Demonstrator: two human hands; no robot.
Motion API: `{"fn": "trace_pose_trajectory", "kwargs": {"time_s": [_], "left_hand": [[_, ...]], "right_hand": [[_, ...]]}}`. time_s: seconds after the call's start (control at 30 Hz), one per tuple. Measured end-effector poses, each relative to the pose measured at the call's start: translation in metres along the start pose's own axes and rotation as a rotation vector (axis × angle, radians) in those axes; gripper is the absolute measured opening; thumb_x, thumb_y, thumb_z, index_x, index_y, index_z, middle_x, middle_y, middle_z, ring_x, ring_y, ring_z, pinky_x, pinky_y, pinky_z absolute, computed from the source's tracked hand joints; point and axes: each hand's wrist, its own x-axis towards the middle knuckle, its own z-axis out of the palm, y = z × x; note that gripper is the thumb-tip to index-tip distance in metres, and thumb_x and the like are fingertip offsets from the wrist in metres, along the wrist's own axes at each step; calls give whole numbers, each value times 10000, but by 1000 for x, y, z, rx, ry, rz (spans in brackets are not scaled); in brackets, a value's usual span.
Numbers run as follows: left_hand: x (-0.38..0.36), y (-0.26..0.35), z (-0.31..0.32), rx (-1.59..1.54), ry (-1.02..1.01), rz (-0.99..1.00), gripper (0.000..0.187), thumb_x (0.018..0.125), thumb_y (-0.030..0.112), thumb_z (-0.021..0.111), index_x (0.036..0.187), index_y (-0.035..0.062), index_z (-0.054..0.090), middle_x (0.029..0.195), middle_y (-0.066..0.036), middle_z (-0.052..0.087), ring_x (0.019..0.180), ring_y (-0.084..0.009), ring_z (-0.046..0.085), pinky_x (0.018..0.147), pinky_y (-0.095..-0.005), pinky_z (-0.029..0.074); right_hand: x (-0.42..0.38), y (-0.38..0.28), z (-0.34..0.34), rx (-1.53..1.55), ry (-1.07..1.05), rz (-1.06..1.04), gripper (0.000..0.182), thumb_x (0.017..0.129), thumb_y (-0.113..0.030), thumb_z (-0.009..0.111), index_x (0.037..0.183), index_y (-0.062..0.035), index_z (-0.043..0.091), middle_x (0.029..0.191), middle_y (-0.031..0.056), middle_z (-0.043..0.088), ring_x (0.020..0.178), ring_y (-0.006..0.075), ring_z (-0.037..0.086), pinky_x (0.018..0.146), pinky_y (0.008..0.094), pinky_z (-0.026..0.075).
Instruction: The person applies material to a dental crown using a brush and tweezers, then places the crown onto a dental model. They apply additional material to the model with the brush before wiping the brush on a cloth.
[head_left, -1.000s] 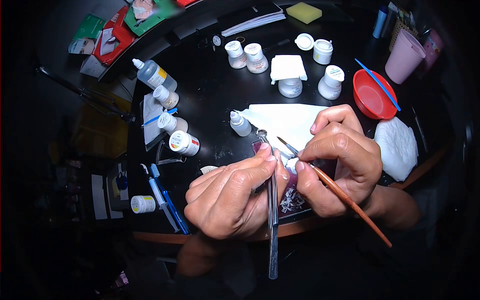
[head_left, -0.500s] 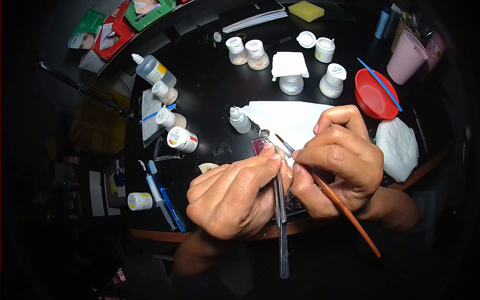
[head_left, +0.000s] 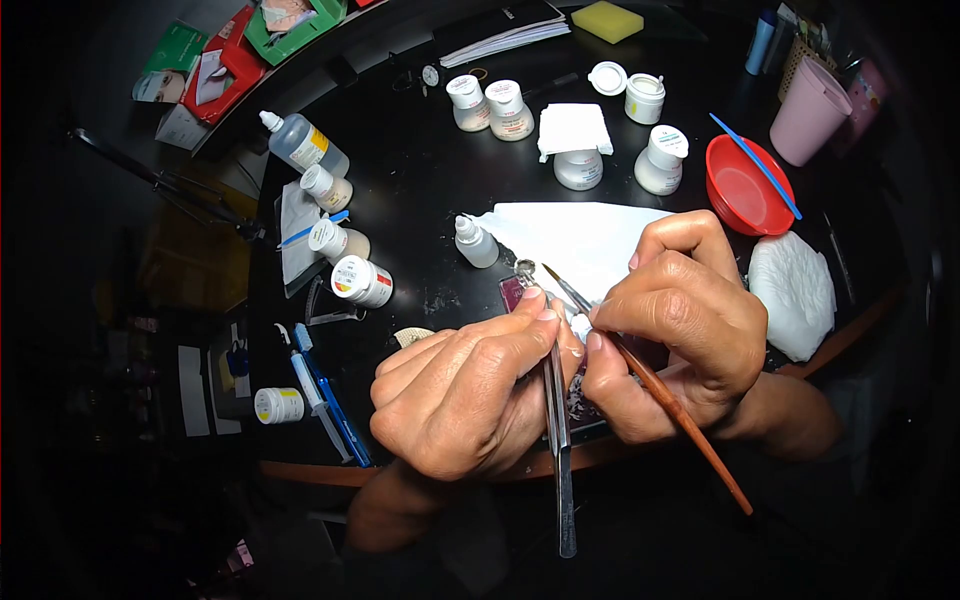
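My left hand (head_left: 478, 395) is closed around metal tweezers (head_left: 562, 440), whose long end points down toward me. Beyond my fingertips, a small round metal piece (head_left: 525, 268) sits at the tweezers' far tip. A fine paintbrush (head_left: 668, 402) with a reddish-brown wooden handle is pinched in my right hand (head_left: 690, 330). Its dark bristle tip lies just right of the metal piece, with a small gap between them. Something small and white (head_left: 581, 325) shows between my two hands; I cannot make out what it is. Under my hands lies a partly hidden dark red slab (head_left: 512, 291).
Ahead lie a white paper sheet (head_left: 570, 235) and a dropper bottle (head_left: 476, 243). Several powder jars (head_left: 659, 165) stand behind. At the right are a red bowl (head_left: 745, 195), a white pad (head_left: 792, 295) and a pink cup (head_left: 808, 112). Toothbrushes (head_left: 335, 400) lie at the left.
My right hand has shifted the brush so its tip is slightly further left and up, nearer the metal piece. My left hand has barely moved; the whole view shifted slightly.
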Motion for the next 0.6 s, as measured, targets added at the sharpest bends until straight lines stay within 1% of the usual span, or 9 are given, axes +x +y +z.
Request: {"fn": "trace_pose_trajectory", "kwargs": {"time_s": [0.2, 0.6], "left_hand": [[1, 2, 0, 19, -2, -6, 196, 777, 43, 900, 863, -43, 746, 760, -178, 766, 661, -221, 782, 542, -252, 576], [0, 0, 1, 25, 0, -4, 192, 786, 59, 896, 862, -31, 745, 757, -163, 764, 631, -207, 769, 519, -246, 554]], "right_hand": [[0, 2, 2, -1, 7, -42, 216, 620, -13, 743, 834, -25, 722, 712, 27, 639, 758, 224, 499, 650, 319, 405], [-1, 1, 1, -1, -8, -31, 228, 628, -19, 761, 856, -27, 748, 737, 32, 670, 782, 232, 499, 654, 324, 403]]}}
